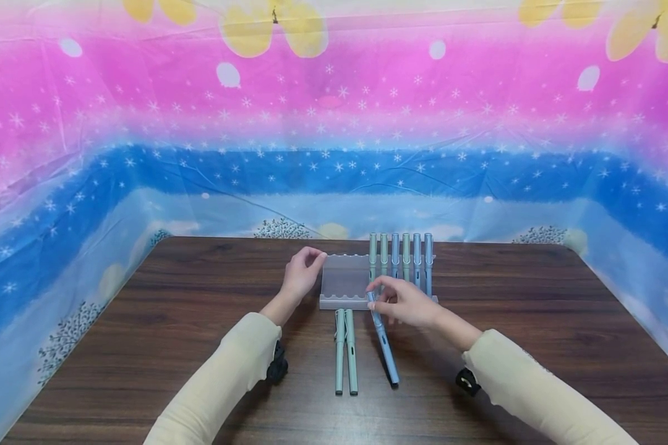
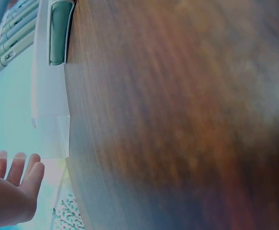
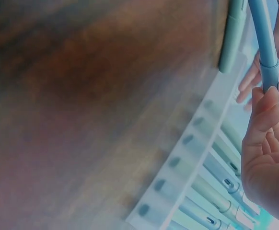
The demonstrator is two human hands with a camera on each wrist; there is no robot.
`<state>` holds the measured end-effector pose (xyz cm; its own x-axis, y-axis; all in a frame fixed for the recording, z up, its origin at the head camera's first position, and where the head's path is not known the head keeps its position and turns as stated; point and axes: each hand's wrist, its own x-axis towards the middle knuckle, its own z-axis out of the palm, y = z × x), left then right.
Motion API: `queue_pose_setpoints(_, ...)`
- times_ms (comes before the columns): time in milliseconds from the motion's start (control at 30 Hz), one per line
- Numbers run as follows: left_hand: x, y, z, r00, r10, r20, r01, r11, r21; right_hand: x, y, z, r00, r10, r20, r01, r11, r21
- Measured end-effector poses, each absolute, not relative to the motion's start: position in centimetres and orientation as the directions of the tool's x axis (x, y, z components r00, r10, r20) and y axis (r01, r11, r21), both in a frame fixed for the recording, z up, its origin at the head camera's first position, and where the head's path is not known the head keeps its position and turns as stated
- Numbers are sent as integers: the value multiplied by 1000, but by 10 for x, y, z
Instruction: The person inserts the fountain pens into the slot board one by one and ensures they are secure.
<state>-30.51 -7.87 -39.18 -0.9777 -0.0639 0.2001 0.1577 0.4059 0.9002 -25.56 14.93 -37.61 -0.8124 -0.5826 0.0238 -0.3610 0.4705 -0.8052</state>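
Leftmost, our left hand (image 1: 300, 272) touches pen rack (image 1: 345, 281) far-left corner, fingers loosely bent, holding nothing. Two green pens (image 1: 346, 351) lie before rack. Our right hand (image 1: 406, 303) pinches blue pen (image 1: 383, 339) top at rack front, tip resting on table (image 1: 534, 321).

the scene is seen from the head view from above and behind the forearms, faced forward and down across the wooden table (image 1: 534, 321) toward the draped backdrop (image 1: 334, 123); the whole tabletop is taken in from a moderate distance. the left wrist view is set low and very near the table surface, rolled sideways, so that the pen rack (image 2: 51, 96) is seen edge-on along the left and the wood is blurred. the right wrist view is likewise held close and rolled, looking along the rack's scalloped front edge. the rack (image 1: 347, 281) and its row of pens (image 1: 401, 259) are shared by all three views; the two green pens (image 1: 346, 352) lying before it are caught by their ends in both wrist views.
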Motion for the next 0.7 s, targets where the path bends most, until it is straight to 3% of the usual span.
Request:
queue_pose_setpoints(500, -306, -78, -392, -976, -66, 207, 163, 408, 898, -270, 152, -357, -818, -565, 110, -436, 483, -760)
queue_pose_setpoints(700, -305, -79, -392, -978, -62, 197, 156, 402, 902, -275, 151, -351, -845, -527, 89, -391, 496, -775)
